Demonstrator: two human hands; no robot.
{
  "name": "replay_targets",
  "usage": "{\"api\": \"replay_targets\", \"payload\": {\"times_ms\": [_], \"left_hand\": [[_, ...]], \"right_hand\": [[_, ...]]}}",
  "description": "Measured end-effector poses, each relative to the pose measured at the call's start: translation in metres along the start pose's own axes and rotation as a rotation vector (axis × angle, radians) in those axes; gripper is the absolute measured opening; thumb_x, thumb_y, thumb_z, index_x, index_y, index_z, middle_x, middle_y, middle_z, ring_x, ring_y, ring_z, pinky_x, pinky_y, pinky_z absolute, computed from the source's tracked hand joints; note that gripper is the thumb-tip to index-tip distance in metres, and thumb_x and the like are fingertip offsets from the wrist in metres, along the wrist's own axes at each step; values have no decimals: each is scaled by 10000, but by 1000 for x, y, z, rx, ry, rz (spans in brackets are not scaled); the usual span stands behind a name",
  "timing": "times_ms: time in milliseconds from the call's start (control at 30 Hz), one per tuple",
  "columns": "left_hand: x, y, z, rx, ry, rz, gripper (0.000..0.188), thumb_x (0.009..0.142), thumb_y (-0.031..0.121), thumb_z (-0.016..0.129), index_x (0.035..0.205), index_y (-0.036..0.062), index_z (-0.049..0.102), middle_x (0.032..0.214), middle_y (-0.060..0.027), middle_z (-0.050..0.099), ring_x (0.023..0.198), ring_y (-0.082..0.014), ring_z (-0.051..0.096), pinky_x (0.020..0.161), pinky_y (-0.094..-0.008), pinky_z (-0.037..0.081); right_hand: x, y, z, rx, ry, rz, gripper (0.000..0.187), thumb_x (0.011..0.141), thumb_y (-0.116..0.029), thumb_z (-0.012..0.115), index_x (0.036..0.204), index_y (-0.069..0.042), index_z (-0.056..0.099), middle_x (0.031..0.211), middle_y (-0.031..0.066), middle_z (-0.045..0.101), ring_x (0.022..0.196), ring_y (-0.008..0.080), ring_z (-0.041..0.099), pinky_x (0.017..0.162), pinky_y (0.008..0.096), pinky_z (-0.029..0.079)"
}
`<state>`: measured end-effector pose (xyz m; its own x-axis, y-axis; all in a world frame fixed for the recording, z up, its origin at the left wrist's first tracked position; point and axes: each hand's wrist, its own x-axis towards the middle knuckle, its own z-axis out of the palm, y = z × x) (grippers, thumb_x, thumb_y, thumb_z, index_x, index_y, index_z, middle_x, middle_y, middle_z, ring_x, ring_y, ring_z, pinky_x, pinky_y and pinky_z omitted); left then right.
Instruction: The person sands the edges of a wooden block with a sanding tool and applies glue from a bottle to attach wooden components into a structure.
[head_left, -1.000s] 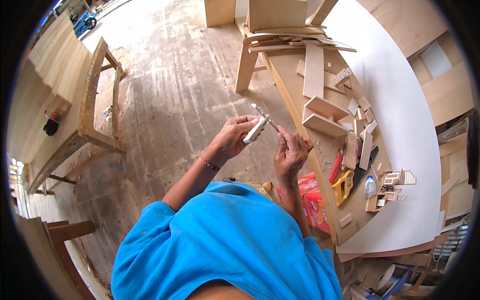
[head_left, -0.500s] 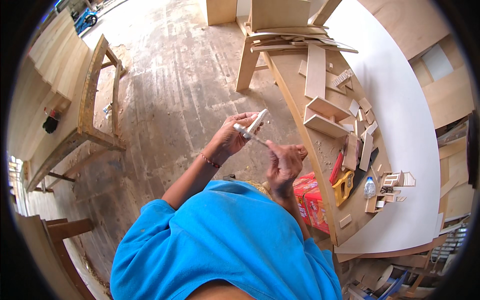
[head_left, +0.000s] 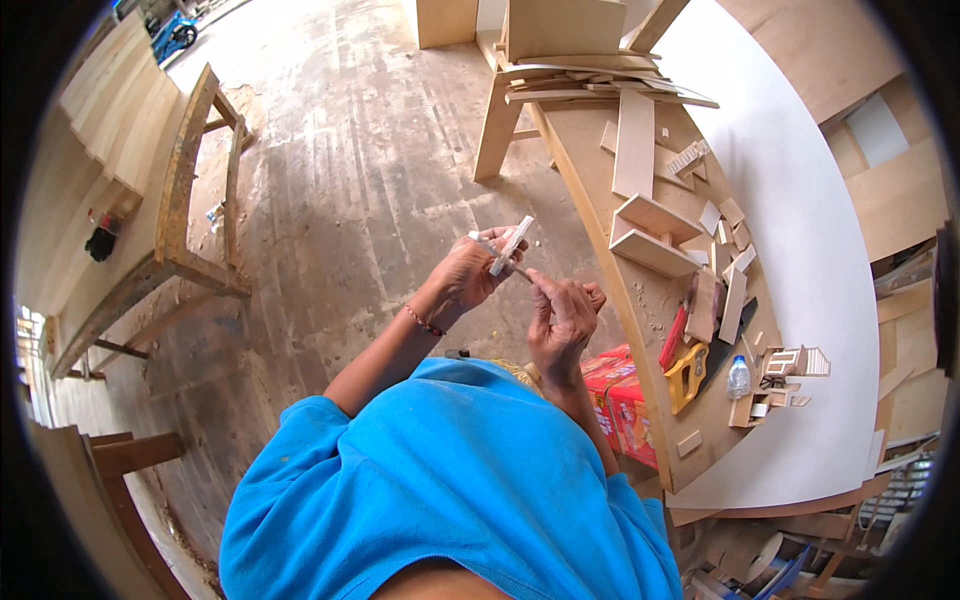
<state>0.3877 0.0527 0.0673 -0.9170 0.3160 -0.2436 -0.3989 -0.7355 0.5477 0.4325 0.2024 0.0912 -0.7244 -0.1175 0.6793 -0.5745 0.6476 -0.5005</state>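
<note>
In front of my body, my left hand (head_left: 468,274) has its fingers closed around a small pale wooden piece (head_left: 514,244) that slants up and to the right. My right hand (head_left: 563,318), also closed, grips one end of a thin stick-like tool (head_left: 518,269). The tool lies across the wooden piece and seems to touch it, its pale far end coming out over my left fingers. Its exact kind is too small to make out. Both hands are above the floor, left of the workbench (head_left: 655,310).
Along the bench are an open wooden box frame (head_left: 655,238), wood offcuts, a yellow-handled saw (head_left: 686,378) and a plastic bottle (head_left: 739,377). A red printed carton (head_left: 618,400) stands beside the bench. At left is a wooden table (head_left: 130,230); stacked thin boards (head_left: 590,85) lie at the far end.
My right hand has shifted slightly up and left, and the tool has slid farther across the wooden piece. My left hand has stayed nearly in place.
</note>
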Motion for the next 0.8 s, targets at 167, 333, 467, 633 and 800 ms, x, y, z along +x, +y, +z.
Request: {"api": "replay_targets", "payload": {"times_ms": [167, 333, 467, 633, 800], "left_hand": [[1, 0, -4, -21, -41, 7, 248, 873, 98, 526, 1087, -21, 489, 903, -73, 579, 775, -99, 594, 673, -169, 537], [2, -4, -8, 6, -9, 26, 253, 881, 97, 507, 1107, -16, 480, 927, -65, 576, 796, -102, 594, 694, -189, 542], [1, -3, -6, 17, 31, 39, 248, 882, 90, 498, 1110, -7, 486, 926, -61, 581, 803, -99, 593, 697, -203, 543], [3, -4, -5, 57, 125, 12, 231, 879, 87, 506, 1095, 4, 507, 899, -61, 594, 783, -87, 587, 692, -196, 534], [2, 5, 0, 65, 119, 30, 230, 873, 88, 521, 1083, -6, 512, 892, -52, 595, 748, -77, 581, 664, -178, 532]], "right_hand": [[3, -3, -3, 13, 55, -92, 142, 791, -59, 604, 925, -88, 640, 658, 21, 521, 607, 174, 487, 689, 305, 320], [3, 6, 5, -35, 97, -49, 149, 790, -103, 620, 936, -120, 640, 723, -2, 568, 639, 149, 508, 715, 314, 308], [0, 7, 6, -67, 107, -61, 151, 791, -110, 622, 940, -124, 641, 728, -4, 572, 651, 147, 516, 713, 311, 309], [-8, 12, 3, -89, 100, -55, 138, 792, -116, 622, 927, -125, 645, 726, -7, 571, 655, 145, 520, 709, 310, 309], [-11, 14, 0, -27, 165, 26, 125, 796, -121, 619, 917, -128, 649, 721, -8, 568, 650, 144, 517, 708, 309, 308]]}}
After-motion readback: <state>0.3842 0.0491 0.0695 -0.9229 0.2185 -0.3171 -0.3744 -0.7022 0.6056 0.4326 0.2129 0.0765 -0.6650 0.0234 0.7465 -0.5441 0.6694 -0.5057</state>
